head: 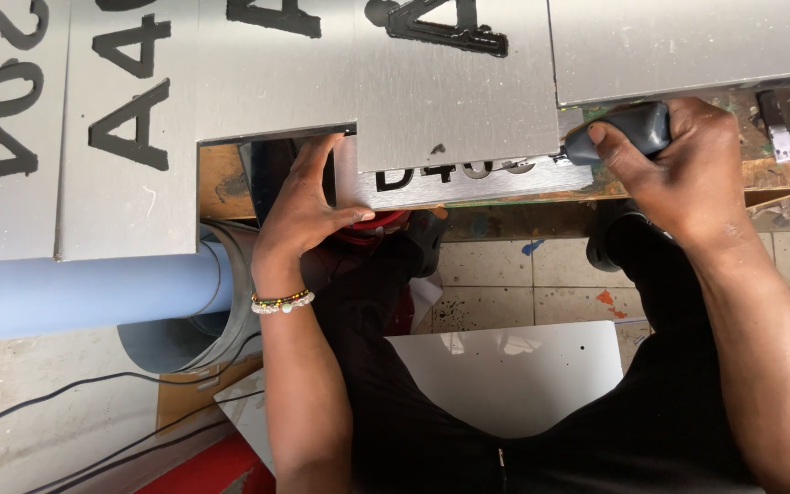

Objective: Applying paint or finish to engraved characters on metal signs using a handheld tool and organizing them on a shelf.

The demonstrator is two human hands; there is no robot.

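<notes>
The left hand (299, 215) presses flat, fingers spread, on a narrow grey sign plate (468, 180). At its 3 o'clock, the right hand (678, 169) grips a dark tool handle (619, 131). Better keep plate firmly steady.

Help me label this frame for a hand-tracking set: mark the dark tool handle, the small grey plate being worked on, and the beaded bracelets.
dark tool handle (628, 131), head view, on the grip's rounded top.
small grey plate (468, 179), head view, on its brushed front face.
beaded bracelets (282, 302), head view, on the beads across the left wrist.
</notes>
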